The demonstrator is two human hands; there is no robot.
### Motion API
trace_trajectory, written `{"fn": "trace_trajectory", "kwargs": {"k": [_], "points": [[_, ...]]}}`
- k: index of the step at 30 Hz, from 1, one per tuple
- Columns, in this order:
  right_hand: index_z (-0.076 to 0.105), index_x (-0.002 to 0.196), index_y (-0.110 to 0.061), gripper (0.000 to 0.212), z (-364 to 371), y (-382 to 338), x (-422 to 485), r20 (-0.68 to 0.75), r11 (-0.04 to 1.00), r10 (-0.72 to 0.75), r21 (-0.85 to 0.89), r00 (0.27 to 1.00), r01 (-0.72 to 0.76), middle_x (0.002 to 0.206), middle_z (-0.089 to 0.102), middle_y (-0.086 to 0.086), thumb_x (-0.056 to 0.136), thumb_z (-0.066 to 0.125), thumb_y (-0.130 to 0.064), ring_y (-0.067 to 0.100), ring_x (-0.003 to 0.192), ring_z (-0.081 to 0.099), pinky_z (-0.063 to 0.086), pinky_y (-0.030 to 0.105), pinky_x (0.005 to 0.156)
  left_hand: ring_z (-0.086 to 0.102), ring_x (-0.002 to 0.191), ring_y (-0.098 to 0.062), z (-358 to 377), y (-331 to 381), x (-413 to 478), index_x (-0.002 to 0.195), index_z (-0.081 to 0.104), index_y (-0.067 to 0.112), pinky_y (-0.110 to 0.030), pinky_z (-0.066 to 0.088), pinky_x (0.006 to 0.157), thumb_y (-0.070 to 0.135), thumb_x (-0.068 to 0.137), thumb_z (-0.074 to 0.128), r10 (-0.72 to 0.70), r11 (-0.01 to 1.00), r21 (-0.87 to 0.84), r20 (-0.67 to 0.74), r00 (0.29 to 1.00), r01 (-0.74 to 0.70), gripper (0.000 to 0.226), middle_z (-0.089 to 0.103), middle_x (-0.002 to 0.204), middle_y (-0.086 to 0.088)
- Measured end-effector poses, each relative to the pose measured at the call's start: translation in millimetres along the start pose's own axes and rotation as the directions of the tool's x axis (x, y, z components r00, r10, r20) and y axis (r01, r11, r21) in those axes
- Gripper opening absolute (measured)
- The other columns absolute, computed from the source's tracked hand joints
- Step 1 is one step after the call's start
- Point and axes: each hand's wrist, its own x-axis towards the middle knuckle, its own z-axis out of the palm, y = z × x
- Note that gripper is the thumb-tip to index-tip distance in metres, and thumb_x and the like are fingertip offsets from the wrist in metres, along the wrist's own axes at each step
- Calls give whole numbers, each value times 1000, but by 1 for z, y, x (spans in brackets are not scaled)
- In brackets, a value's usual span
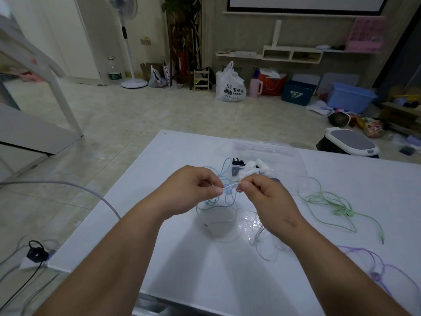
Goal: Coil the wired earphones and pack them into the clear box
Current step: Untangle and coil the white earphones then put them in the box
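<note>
Above the white table (pixel 173 265) my left hand (pixel 193 190) and my right hand (pixel 264 195) face each other and pinch a thin white tie stretched between their fingertips. The light blue earphones (pixel 224 197) hang in loose loops from my left hand's fingers, trailing down to the table. Behind the hands stands the clear box (pixel 268 153), its lid open, holding several black and white items. Further earphones lie loose on the table: a green set (pixel 330 199) to the right, a purple set (pixel 376 270) at the near right, and a white set (pixel 262 242) under my right wrist.
A crumpled clear plastic wrap (pixel 248 224) lies below my hands. A grey cable (pixel 68 185) arcs over the table's left edge, with a black plug (pixel 35 253) on the floor. Bags, bins and a fan stand along the far wall.
</note>
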Motion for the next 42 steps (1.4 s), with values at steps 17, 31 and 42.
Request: {"fn": "trace_trajectory", "kwargs": {"k": [17, 31, 42], "points": [[74, 78, -20, 26, -7, -1, 3, 47, 972, 108, 203, 993, -115, 46, 41, -16, 96, 56, -23, 3, 46, 33, 26, 22, 53, 50, 81, -23, -23, -16, 8, 94, 53, 18, -30, 35, 66, 18, 96, 43, -83, 838, 387, -608, 790, 385, 10, 53, 86, 3], [70, 78, -24, 23, 0, -1, 1, 42, 1000, 22, -6, 999, -22, 52, 52, -22, 96, 55, -25, -2, 50, 43, 34, 24, 59, 59, 79, 11, 4, 1, 2, 93, 71, 32, -12, 43, 73, 15, 86, 65, 89, 985, 147, 1, 996, -88, 19, 68, 93, 20], [74, 80, -20, 23, -2, -2, 1, 57, 975, 108, 188, 993, -117, 45, 45, -17, 95, 58, -29, 6, 51, 37, 30, 24, 51, 47, 49, -7, 1, 4, 5, 74, 64, 17, -23, 41, 54, 16, 91, 60, 45, 995, -67, -343, 938, -73, 17, 50, 57, 5]]}}
